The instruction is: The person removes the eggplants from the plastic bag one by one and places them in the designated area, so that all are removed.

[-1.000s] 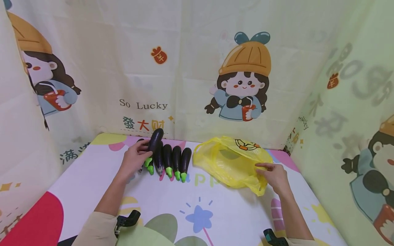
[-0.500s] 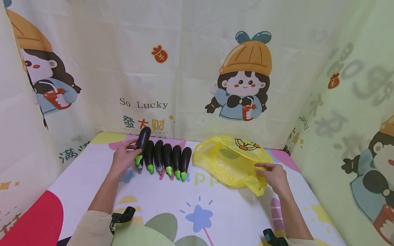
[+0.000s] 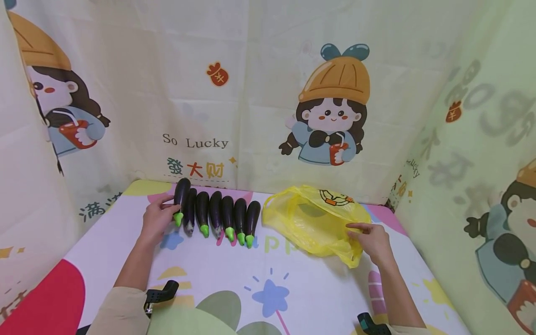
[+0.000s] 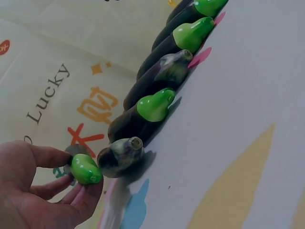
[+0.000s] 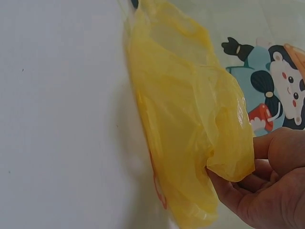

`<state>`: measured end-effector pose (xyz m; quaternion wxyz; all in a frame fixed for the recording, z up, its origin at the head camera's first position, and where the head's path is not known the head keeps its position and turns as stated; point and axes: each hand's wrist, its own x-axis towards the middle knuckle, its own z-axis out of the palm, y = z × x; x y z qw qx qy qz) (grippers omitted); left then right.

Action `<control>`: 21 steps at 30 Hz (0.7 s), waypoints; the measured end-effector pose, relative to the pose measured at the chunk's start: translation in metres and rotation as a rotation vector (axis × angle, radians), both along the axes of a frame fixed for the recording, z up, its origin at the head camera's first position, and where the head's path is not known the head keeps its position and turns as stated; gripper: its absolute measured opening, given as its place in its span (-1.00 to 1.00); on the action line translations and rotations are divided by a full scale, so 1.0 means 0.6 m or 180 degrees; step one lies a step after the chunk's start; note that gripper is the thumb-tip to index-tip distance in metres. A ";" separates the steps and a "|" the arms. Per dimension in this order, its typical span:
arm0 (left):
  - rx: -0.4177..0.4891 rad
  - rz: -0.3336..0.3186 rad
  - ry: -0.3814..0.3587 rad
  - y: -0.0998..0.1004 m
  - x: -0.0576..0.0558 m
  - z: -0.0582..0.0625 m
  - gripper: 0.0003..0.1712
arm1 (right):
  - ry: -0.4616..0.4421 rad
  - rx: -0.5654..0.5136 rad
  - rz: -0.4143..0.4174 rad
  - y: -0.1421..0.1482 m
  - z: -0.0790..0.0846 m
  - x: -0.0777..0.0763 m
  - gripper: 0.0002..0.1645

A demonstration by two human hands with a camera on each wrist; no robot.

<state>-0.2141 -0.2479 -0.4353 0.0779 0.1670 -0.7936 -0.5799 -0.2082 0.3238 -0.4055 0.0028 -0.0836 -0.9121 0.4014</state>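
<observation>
My left hand (image 3: 158, 217) grips a dark purple eggplant (image 3: 182, 195) with a bright green stem end, at the left end of a row. In the left wrist view its green cap (image 4: 86, 170) pokes out between thumb and fingers, close beside a neighbouring eggplant (image 4: 122, 157) with a greyish stem end. Several more eggplants (image 3: 228, 211) lie side by side to the right, stems toward me. My right hand (image 3: 373, 241) pinches the edge of a yellow plastic bag (image 3: 310, 223), whose mouth gapes; in the right wrist view the bag's film (image 5: 228, 148) is between thumb and fingers.
Patterned cloth walls (image 3: 259, 116) enclose the table (image 3: 310, 293) at the back and both sides. The bag lies right of the eggplant row, near the back wall. A black wrist device (image 3: 161, 294) sits on the left sleeve.
My left hand has carried its eggplant leftward over the row and lowered it to the left end, uncovering the eggplants behind it. The right hand and the bag stay in place.
</observation>
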 end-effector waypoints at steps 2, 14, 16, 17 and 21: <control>0.0021 0.0026 -0.0040 -0.004 -0.001 -0.003 -0.32 | -0.0001 0.0002 0.0004 0.000 0.000 0.000 -0.59; 0.0050 0.0082 -0.0131 -0.009 -0.003 -0.012 -0.29 | -0.0034 -0.0065 -0.0018 -0.002 0.005 0.005 -0.58; 0.0029 0.0074 -0.0144 -0.009 -0.002 -0.013 -0.31 | -0.0023 -0.0077 -0.0011 -0.002 0.005 0.005 -0.59; 0.0022 0.0072 -0.0166 -0.008 -0.002 -0.013 -0.31 | -0.0018 -0.0081 -0.0003 -0.002 0.006 0.005 -0.59; -0.0045 0.0064 -0.0234 -0.008 -0.001 -0.015 -0.31 | -0.0021 -0.0078 -0.0003 -0.002 0.006 0.005 -0.58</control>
